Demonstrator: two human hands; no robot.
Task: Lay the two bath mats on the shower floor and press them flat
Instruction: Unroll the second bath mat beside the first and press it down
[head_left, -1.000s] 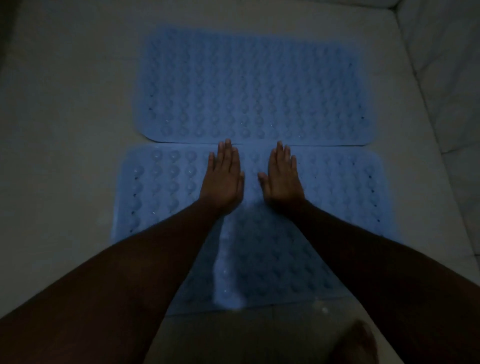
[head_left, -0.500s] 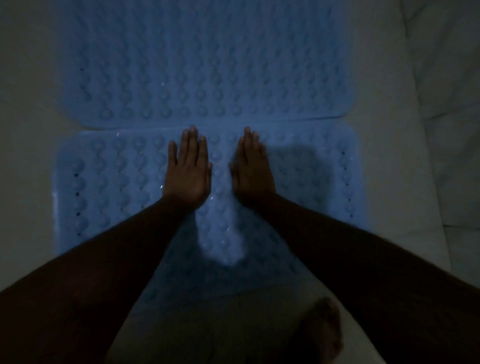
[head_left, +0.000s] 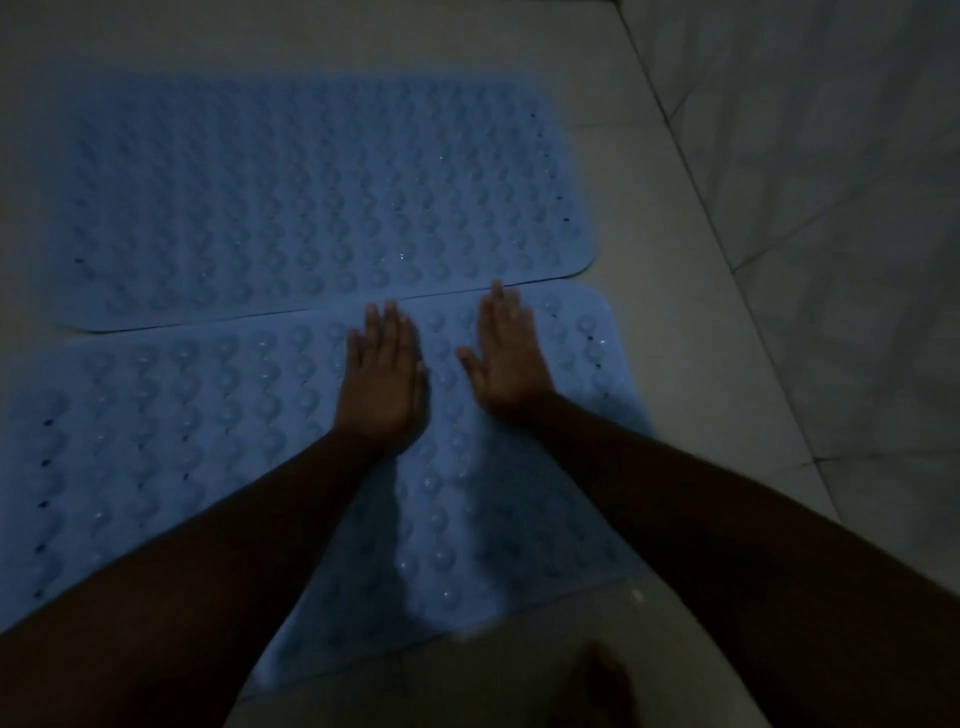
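Two blue bubble-textured bath mats lie side by side on the pale shower floor, long edges touching. The far mat (head_left: 311, 208) lies flat. The near mat (head_left: 171, 426) carries both my hands. My left hand (head_left: 382, 379) rests palm down near the mat's far edge, fingers together. My right hand (head_left: 509, 358) lies palm down beside it, close to the mat's right end, fingertips reaching the seam between the mats. Neither hand holds anything. My forearms hide part of the near mat.
Pale floor tiles (head_left: 675, 338) run to the right of the mats. A tiled wall (head_left: 831, 208) rises at the right. A bare foot (head_left: 605, 686) stands on the floor at the bottom, just off the near mat. The light is dim.
Both hands have slid to the right along the near mat, toward its right end. The view has shifted, so the mats now sit further left.
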